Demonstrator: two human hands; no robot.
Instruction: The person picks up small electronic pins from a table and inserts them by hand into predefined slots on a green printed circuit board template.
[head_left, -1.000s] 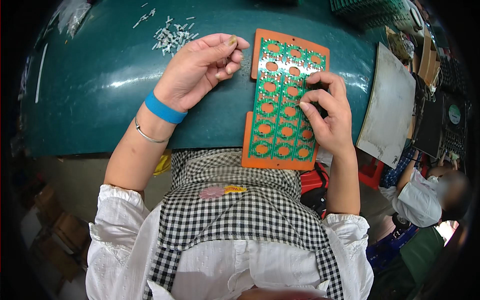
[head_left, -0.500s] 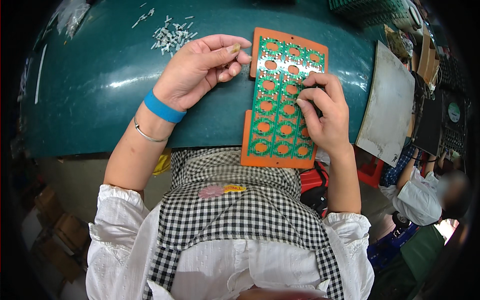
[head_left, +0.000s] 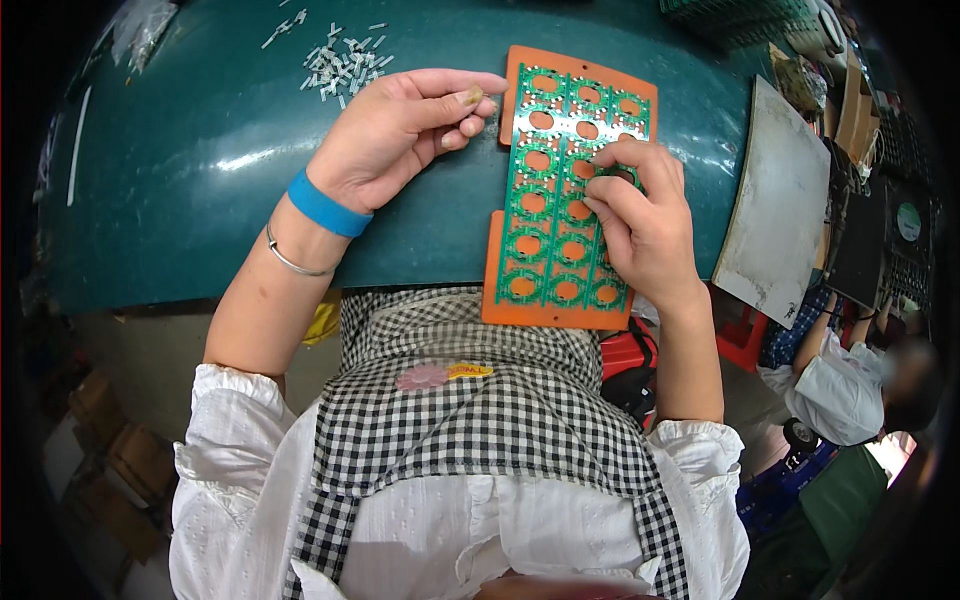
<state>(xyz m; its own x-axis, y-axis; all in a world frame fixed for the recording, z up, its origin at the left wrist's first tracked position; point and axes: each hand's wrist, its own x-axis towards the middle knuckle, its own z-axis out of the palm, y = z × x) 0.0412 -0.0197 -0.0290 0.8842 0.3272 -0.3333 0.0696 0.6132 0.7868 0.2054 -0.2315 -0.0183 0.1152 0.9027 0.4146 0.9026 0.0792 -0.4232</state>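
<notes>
A green circuit board panel point(head_left: 545, 222) with rows of round cut-outs lies on an orange base plate point(head_left: 556, 318). My right hand point(head_left: 648, 215) bends over the panel's right side, its thumb and fingertips drawn together at the middle column. Whatever sits between those fingertips is too small to make out. Just left of the plate's upper part, my left hand point(head_left: 405, 130) is raised with thumb and fingers curled together. A tiny dark tip shows at its fingertips, but I cannot name it. Beyond that hand lies a pile of small whitish-clear parts point(head_left: 343, 65).
The teal table point(head_left: 200, 220) carries a clear plastic bag point(head_left: 145, 30) at the far left. At the right are a grey board point(head_left: 775, 200), a green basket point(head_left: 745, 20) and a cardboard box point(head_left: 855, 115). Another person point(head_left: 835, 390) sits at the lower right.
My right hand has shifted slightly left and up over the panel, toward the middle column. The left hand stays nearly where it was, fingers still curled.
</notes>
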